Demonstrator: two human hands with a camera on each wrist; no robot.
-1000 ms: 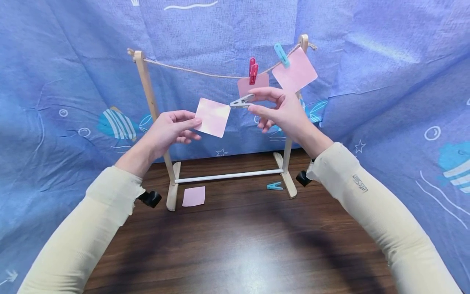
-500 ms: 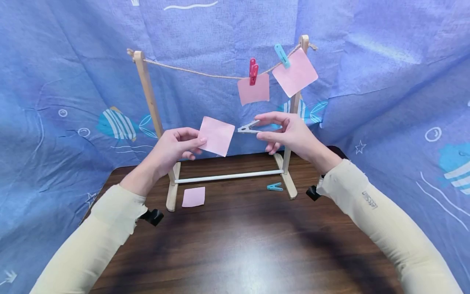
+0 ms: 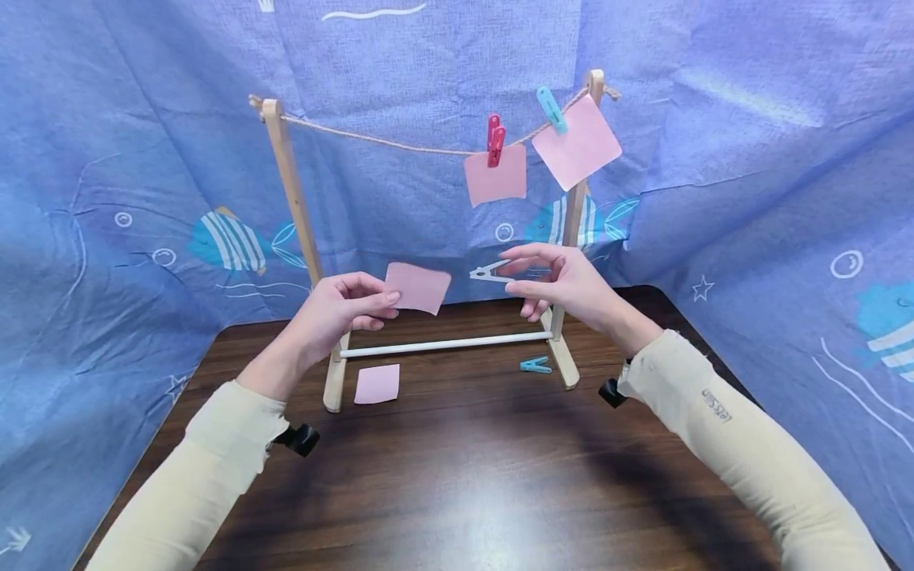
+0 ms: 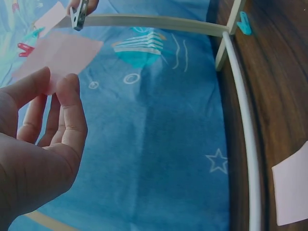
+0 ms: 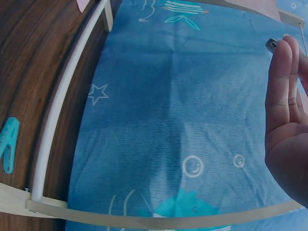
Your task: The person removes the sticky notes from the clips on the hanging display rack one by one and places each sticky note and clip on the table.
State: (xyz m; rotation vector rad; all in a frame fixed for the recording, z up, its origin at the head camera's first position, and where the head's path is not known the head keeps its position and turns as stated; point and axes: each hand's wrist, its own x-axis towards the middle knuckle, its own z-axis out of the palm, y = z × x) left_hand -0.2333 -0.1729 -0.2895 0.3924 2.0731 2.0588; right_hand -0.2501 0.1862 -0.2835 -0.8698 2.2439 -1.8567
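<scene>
Between thumb and fingers, my left hand [image 3: 343, 311] pinches a square pink paper [image 3: 420, 288] by its left edge. The paper tilts and curves slightly, below the rope [image 3: 378, 141]. To its right, my right hand [image 3: 564, 285] pinches a grey clothespin [image 3: 491, 272] by its handle ends. The clothespin's nose points at the paper, with a gap between them. In the left wrist view the paper [image 4: 62, 55] stands up from the fingertips, and the clothespin [image 4: 79, 15] shows beyond it. Fingers mostly hide the clothespin [image 5: 271, 45] in the right wrist view.
The rope spans a wooden stand [image 3: 289, 182] with a white lower bar [image 3: 446, 342]. A red clothespin [image 3: 495, 144] and a blue clothespin [image 3: 551, 109] hold two pink papers on it. On the table lie another pink paper [image 3: 377, 384] and a light-blue clothespin [image 3: 535, 365].
Both hands have come down from near the rope. The grey clothespin, earlier at the paper's corner, has drawn away to the right. The held paper has tipped flatter.
</scene>
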